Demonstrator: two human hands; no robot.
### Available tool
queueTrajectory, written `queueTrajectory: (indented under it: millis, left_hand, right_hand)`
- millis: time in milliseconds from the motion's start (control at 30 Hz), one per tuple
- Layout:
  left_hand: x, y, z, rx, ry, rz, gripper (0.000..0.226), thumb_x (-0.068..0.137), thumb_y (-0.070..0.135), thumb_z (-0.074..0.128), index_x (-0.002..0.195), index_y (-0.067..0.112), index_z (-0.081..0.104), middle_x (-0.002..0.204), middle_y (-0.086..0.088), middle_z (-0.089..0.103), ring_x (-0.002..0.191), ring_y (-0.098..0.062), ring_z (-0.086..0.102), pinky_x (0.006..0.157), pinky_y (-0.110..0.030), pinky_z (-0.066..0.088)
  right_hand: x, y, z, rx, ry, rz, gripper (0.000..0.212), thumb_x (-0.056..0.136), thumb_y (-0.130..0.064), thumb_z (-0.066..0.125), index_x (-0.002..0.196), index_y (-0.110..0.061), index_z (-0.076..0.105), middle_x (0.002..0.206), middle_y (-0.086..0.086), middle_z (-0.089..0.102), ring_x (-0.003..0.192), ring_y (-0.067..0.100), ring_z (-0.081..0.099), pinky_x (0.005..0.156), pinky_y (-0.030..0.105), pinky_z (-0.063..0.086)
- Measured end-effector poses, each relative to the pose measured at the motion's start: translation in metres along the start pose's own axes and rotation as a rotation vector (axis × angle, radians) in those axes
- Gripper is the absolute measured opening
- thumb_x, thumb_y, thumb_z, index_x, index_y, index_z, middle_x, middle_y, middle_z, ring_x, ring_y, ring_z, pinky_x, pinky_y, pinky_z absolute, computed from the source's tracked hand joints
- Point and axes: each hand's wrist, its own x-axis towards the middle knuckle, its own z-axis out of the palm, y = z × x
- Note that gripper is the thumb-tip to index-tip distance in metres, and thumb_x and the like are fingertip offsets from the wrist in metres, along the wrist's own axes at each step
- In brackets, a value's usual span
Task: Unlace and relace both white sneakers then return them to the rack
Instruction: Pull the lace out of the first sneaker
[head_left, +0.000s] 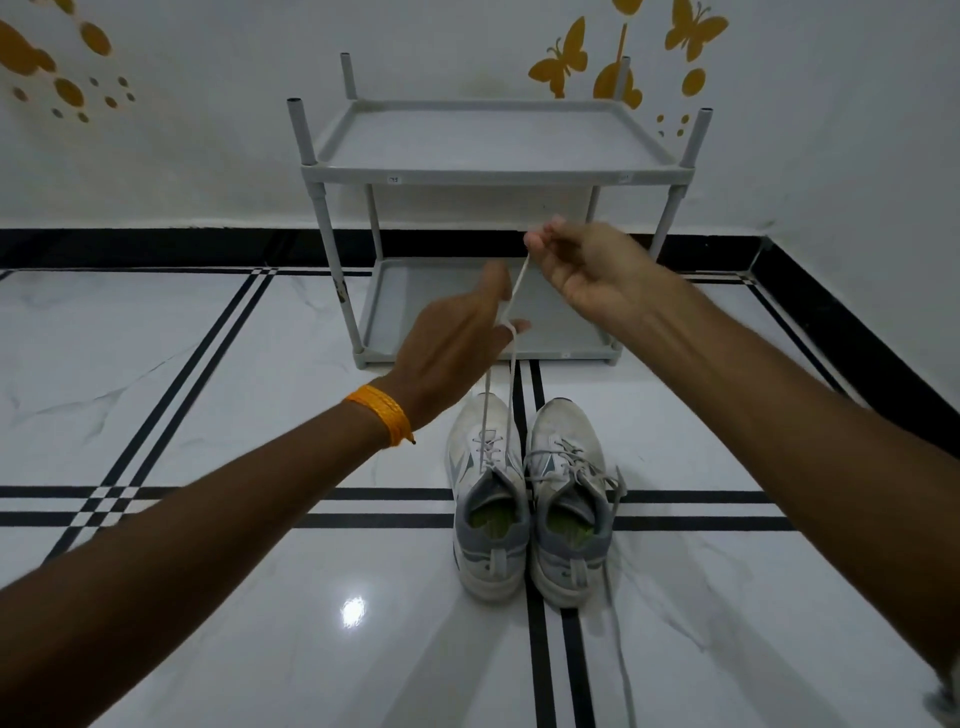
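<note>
Two white and grey sneakers stand side by side on the floor, toes toward the rack. The left sneaker (485, 499) has its white lace (511, 374) pulled up taut from the eyelets. My left hand (457, 338), with an orange band at the wrist, holds the lace looped around its fingers. My right hand (587, 270) pinches the lace's upper end above and to the right. The right sneaker (569, 499) is laced, and one loose end trails across the floor toward me.
A grey two-shelf plastic rack (488, 171) stands against the white wall just beyond the sneakers, both shelves bare. The floor (234, 597) is glossy white tile with black stripes. Orange butterfly stickers (566, 57) decorate the wall.
</note>
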Motion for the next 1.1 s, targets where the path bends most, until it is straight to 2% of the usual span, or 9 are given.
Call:
queueTrajectory:
  millis: [100,200,267,333,467,733,967,1033,1100]
  left_hand:
    - [-0.002,-0.003,0.002,-0.141,-0.134,-0.103,0.020,0.092,0.025,0.062,0.082,0.010,0.053,0.060,0.007,0.051,0.049,-0.004,0.046,0.050,-0.023,0.039]
    - [0.012,-0.007,-0.009,-0.624,-0.705,-0.666,0.018,0.090,0.022,0.061,0.076,0.011,0.059,0.057,0.006,0.040,0.046,-0.005,0.033,0.046,-0.018,0.027]
    - [0.020,-0.011,-0.017,-0.766,-0.867,-0.906,0.025,0.087,0.021,0.060,0.063,0.014,0.060,0.053,0.006,0.035,0.044,-0.007,0.027,0.042,-0.018,0.023]
    - [0.028,-0.014,-0.023,-0.901,-0.814,-1.035,0.037,0.086,0.021,0.054,0.050,0.016,0.059,0.050,0.006,0.030,0.042,-0.007,0.022,0.041,-0.018,0.018]
    - [0.033,-0.013,-0.024,-1.000,-0.716,-1.073,0.037,0.090,0.031,0.046,0.058,0.016,0.055,0.055,0.004,0.027,0.047,-0.009,0.019,0.045,-0.019,0.014]
    - [0.026,-0.010,-0.016,-0.913,-0.575,-1.029,0.026,0.094,0.019,0.041,0.071,0.015,0.051,0.050,0.007,0.028,0.041,-0.007,0.023,0.038,-0.018,0.020]
    - [-0.023,-0.078,-0.014,-0.491,-0.414,-1.006,0.020,0.093,0.005,0.046,0.074,0.010,0.044,0.068,-0.009,0.040,0.052,-0.014,0.033,0.037,-0.020,0.032]
    - [-0.051,-0.108,-0.013,-0.241,-0.397,-1.042,0.010,0.092,0.007,0.046,0.099,0.002,0.052,0.090,-0.017,0.052,0.063,-0.020,0.045,0.050,-0.026,0.041]
    - [-0.081,-0.131,-0.012,0.010,-0.467,-1.060,0.027,0.092,0.007,0.047,0.117,-0.003,0.049,0.110,-0.023,0.058,0.088,-0.034,0.058,0.070,-0.036,0.050]
  right_hand:
    - [0.010,0.026,-0.023,-0.148,0.097,0.125,0.017,0.094,0.000,0.055,0.110,0.004,0.060,0.099,0.018,0.062,0.086,0.022,0.065,0.070,0.027,0.062]
    - [0.009,0.051,-0.040,-0.532,0.138,0.154,0.034,0.088,-0.009,0.065,0.120,-0.002,0.054,0.117,0.022,0.058,0.101,0.027,0.065,0.095,0.040,0.055]
    - [0.001,0.055,-0.043,-0.738,0.149,0.052,0.035,0.084,-0.018,0.068,0.114,-0.007,0.054,0.115,0.016,0.058,0.101,0.024,0.066,0.084,0.035,0.056]
    - [-0.011,0.050,-0.040,-0.868,0.076,-0.089,0.020,0.089,-0.027,0.064,0.098,-0.010,0.058,0.101,0.009,0.063,0.086,0.019,0.064,0.071,0.030,0.049]
    - [-0.036,0.042,-0.027,-1.061,-0.194,-0.150,0.034,0.088,-0.051,0.062,0.099,-0.019,0.065,0.088,0.001,0.073,0.075,0.017,0.071,0.064,0.027,0.053]
    - [-0.031,0.034,-0.032,-1.193,-0.278,-0.274,0.010,0.091,-0.021,0.066,0.091,-0.012,0.069,0.066,0.003,0.067,0.049,0.006,0.053,0.047,0.016,0.041]
    - [-0.003,0.005,-0.117,-1.544,0.108,-0.307,0.016,0.088,-0.019,0.067,0.086,-0.007,0.077,0.086,0.011,0.070,0.078,0.024,0.061,0.066,0.032,0.043]
    - [0.007,0.003,-0.165,-1.700,0.224,-0.184,0.015,0.086,-0.017,0.071,0.087,-0.003,0.077,0.087,0.014,0.070,0.082,0.027,0.063,0.072,0.032,0.046]
    - [0.012,0.010,-0.213,-1.824,0.346,-0.036,0.020,0.083,-0.018,0.074,0.090,0.000,0.075,0.084,0.017,0.070,0.082,0.032,0.065,0.073,0.035,0.051]
